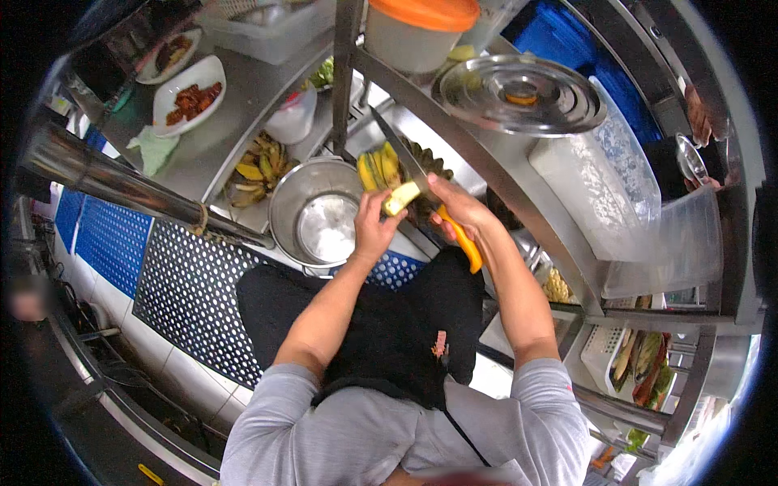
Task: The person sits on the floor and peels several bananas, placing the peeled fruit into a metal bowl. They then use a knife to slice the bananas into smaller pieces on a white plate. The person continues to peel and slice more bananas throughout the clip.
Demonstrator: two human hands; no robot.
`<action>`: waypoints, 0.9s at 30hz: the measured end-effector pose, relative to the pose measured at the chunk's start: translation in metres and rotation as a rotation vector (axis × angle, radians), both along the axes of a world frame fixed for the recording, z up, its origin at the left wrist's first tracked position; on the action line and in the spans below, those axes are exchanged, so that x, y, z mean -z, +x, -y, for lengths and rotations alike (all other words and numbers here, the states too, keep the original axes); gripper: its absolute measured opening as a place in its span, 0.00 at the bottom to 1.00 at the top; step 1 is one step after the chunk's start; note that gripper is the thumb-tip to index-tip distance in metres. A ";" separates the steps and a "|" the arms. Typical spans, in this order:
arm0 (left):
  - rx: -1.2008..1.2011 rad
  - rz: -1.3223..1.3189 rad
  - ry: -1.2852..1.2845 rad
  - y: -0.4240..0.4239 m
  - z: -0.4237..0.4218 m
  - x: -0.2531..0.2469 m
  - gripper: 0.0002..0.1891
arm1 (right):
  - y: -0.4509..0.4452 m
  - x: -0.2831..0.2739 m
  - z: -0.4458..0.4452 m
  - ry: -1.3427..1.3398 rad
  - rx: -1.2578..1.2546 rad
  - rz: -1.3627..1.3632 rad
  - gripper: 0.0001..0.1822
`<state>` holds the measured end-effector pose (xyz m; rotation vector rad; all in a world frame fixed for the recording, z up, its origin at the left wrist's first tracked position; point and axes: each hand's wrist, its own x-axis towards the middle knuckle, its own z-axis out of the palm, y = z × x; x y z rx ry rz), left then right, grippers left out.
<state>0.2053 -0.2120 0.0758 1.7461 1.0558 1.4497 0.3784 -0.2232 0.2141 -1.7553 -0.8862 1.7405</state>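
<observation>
Between the fingers of my left hand [372,228] is a pale, peeled banana or plantain [402,197]. My right hand [459,206] grips a kitchen knife by its yellow handle [467,243]. The long blade [395,140] points up and away from me, close beside the peeled fruit. Below and left of my left hand stands a deep steel pot [285,209], its shiny bottom showing. Just beyond my hands lie yellow unpeeled bananas or plantains [378,167]. A heap of yellow and brown peels [258,167] lies left of the pot.
A steel lid [474,103] and an orange-lidded tub [419,42] sit on the shelf above right. Dishes of food, one a white bowl [159,103], stand on the left counter [243,91]. Perforated mats [182,291] cover the floor. At far right, another person's hand [698,115] shows near a metal bowl.
</observation>
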 end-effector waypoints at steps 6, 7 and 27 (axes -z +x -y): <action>0.032 -0.058 -0.014 -0.013 -0.001 0.042 0.28 | 0.049 0.080 -0.017 -0.317 0.188 0.028 0.41; 0.068 -0.009 -0.073 -0.014 -0.001 0.046 0.26 | 0.049 0.077 -0.017 -0.224 0.319 0.086 0.40; 0.232 0.555 -1.092 -0.038 -0.012 -0.002 0.11 | -0.057 0.123 0.000 0.219 0.378 0.412 0.51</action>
